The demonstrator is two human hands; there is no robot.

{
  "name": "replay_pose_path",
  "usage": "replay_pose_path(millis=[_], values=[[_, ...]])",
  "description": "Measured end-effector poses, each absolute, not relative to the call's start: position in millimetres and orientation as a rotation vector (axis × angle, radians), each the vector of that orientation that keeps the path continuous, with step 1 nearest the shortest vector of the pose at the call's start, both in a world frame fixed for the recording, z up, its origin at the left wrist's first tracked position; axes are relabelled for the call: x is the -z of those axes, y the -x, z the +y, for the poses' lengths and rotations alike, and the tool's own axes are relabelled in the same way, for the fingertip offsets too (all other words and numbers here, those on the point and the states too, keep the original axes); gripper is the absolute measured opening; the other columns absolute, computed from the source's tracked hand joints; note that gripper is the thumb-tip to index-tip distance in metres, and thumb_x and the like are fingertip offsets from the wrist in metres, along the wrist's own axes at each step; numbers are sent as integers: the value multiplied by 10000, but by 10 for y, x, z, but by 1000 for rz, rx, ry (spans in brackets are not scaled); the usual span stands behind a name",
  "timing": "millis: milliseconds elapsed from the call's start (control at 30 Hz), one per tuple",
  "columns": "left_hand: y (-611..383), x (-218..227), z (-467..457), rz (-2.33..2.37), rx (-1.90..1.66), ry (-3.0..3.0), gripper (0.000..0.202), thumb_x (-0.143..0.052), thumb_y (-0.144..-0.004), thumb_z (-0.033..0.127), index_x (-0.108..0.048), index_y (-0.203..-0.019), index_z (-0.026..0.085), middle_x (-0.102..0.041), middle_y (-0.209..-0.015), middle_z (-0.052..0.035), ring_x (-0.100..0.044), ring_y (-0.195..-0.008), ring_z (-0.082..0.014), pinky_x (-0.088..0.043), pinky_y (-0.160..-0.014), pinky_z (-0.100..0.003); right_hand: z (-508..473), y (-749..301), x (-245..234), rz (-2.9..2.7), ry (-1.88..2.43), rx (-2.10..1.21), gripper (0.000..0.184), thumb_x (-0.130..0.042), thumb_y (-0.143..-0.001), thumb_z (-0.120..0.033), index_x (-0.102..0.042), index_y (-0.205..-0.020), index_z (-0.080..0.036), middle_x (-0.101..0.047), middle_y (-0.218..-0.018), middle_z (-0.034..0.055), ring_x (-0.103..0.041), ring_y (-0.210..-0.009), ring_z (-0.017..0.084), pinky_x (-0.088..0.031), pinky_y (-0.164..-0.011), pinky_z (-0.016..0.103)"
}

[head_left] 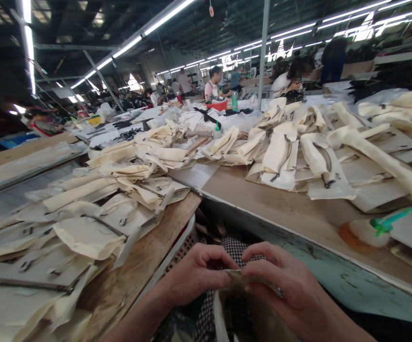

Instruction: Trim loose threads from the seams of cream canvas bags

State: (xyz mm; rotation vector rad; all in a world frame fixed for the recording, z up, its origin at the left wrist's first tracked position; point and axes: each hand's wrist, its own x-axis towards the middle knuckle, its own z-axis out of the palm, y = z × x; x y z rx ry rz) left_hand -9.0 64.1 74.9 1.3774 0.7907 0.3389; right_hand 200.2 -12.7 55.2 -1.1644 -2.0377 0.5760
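Observation:
My left hand [206, 273] and my right hand [275, 273] meet over my lap, each with its fingers pinched on the upper edge of a beige fabric piece [263, 316]. The piece hangs down between them, partly in shadow, and its lower part leaves the frame. A pale strip runs along its left side. Checked cloth [206, 313] shows behind and below my hands. The fingertips are close together, and they hide part of the held edge.
Cream fabric pieces with dark zippers lie heaped on the left wooden table [135, 280] and the right table [263, 194]. A bottle with a green nozzle [387, 225] lies at right. A red-and-white basket [181, 247] stands between the tables. People sit farther back.

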Motion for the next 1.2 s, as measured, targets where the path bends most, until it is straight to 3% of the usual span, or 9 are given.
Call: replay_pose_path(millis=[233,433,833,1033,1200], values=[[92,-700,639,766,-357,-1362,127,-688,-713,108,-741,-828,99,-577,-676,20,-417,-602,-73,-339,-574,-186,-51,-1924,-520,-2044,1130,-435,169,-548,-877,-39,-539,-884,-208,-611,-985,27,-576,-884,170,-464,-750,289],[109,-671,612,751,-378,-1290,130,-740,-736,181,-727,-818,82,-555,-649,19,-398,-580,-65,-336,-564,-187,-70,-1872,-444,-1983,1155,-622,166,-509,-894,-62,-475,-870,-223,-608,-947,9,-583,-842,157,-457,-728,282],[122,-709,573,824,-369,-1385,199,-712,-761,259,-657,-787,70,-546,-653,4,-408,-558,-66,-328,-516,-181,-115,-1717,-451,-1771,1286,-733,129,-495,-868,-104,-501,-804,-216,-581,-841,-12,-591,-743,126,-448,-676,241],[93,-710,524,899,-358,-1383,270,-773,-688,282,-628,-804,86,-570,-674,-5,-465,-598,-93,-348,-542,-193,-135,-1717,-429,-1724,1284,-760,129,-516,-878,-123,-499,-793,-218,-577,-816,-21,-579,-732,123,-435,-668,236],[47,-750,475,919,-406,-1454,195,-684,-772,272,-633,-767,84,-564,-664,-1,-454,-590,-88,-347,-544,-194,-140,-1807,-385,-1731,1287,-841,109,-504,-889,-137,-501,-816,-219,-597,-835,-14,-589,-757,135,-449,-700,248]])
